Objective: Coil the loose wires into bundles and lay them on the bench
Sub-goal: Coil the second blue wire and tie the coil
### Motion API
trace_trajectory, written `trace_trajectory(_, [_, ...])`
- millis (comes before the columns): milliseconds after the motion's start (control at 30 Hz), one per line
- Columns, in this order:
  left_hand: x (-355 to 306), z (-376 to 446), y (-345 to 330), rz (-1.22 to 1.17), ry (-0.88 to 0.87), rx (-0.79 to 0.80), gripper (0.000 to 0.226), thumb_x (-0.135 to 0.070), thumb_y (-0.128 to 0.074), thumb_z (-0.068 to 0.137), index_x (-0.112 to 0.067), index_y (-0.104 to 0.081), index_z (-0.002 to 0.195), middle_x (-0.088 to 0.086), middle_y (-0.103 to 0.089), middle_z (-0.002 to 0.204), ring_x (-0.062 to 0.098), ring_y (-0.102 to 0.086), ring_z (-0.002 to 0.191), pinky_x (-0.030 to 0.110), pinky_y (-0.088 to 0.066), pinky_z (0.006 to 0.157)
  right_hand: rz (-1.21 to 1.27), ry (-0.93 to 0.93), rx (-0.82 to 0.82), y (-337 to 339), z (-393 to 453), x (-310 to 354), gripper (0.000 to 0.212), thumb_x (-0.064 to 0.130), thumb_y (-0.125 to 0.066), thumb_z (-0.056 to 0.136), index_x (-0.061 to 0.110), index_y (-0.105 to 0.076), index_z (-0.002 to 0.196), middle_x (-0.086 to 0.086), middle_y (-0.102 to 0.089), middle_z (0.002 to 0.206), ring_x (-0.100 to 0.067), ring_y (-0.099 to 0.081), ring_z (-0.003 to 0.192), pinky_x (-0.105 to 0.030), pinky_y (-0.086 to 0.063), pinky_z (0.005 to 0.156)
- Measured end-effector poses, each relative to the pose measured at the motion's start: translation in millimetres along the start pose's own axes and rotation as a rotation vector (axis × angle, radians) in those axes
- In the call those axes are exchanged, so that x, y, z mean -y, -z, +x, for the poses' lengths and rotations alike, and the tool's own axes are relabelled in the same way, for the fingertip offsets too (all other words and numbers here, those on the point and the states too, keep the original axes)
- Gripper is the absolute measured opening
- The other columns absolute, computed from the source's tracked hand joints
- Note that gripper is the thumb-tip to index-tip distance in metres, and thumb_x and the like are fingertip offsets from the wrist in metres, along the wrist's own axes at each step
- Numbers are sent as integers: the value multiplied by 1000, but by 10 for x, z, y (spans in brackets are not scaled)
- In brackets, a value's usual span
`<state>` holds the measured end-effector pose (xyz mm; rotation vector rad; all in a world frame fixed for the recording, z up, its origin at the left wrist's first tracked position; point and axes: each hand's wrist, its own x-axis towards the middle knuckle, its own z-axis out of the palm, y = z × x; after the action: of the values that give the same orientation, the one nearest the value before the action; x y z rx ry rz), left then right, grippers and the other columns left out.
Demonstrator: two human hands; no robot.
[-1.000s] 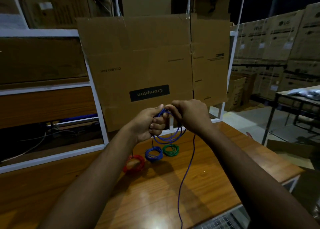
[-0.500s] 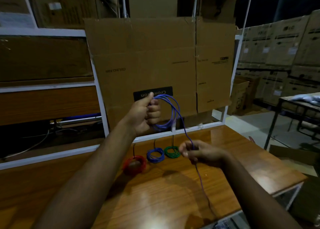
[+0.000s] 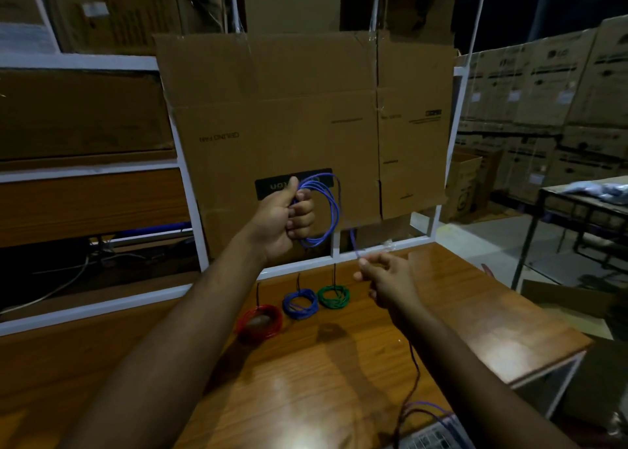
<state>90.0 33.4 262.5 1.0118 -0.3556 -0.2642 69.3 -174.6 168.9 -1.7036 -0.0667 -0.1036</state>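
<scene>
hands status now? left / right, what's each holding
Left hand: closed, grips the blue wire coil, raised above the bench.
Right hand: pinches the loose blue wire tail between fingertips.

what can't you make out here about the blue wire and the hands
- Head view: the blue wire trails past the right hand and off the bottom edge, so its remaining length is cut off.
- The wire between coil and right hand is motion-blurred; the right hand's grip on it is unclear.
- The left hand covers part of the coil, so the loop count is hidden.
- Ties on the red bundle are too small.
</scene>
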Motion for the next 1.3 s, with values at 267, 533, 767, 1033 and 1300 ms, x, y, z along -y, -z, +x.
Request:
trace_trajectory(267, [189,36,16,193,-13,-120,39,-40,-27,107,-17,-39,77,-6,-33,52,6,-27,38,19,-24,39,-765,341,302,-42,-343,1075,30,30,-50,103,10,-72,97,-3,-69,78,-17,-66,72,-30,-52,64])
trace_trajectory(533, [277,-13,-98,310,-36,-105,39,-33,-32,108,-1,-55,108,15,-55,77,21,-56,63,31,-49,59,-798,880,336,51,-40,1338,21,8,-70,88,22,-71,104,13,-70,100,5,-67,92,-15,-56,82])
trace_trajectory(767, [180,-67,-182,109,136,-48,39,-37,-32,105,-15,-46,76,-8,-28,46,3,-22,33,19,-11,37,-886,829,40,-15,269,1126,35,49,-59,90,23,-58,114,5,-57,111,-2,-54,79,-24,-50,70])
trace_trajectory(1033, [138,-83,-221,70,114,-106,35,-34,-31,106,-8,-47,89,-8,-28,43,3,-23,31,15,-19,31,-1124,719,85,-25,255,1027,20,40,-52,99,22,-54,107,2,-62,82,-12,-57,67,-31,-51,59])
trace_trajectory(1300, [70,-196,-217,349,170,13,41,-39,-33,105,-11,-50,80,-2,-29,55,12,-36,46,26,-41,47,-1182,503,343,84,308,1222,15,27,-48,103,24,-57,91,4,-60,79,-11,-57,66,-22,-42,56])
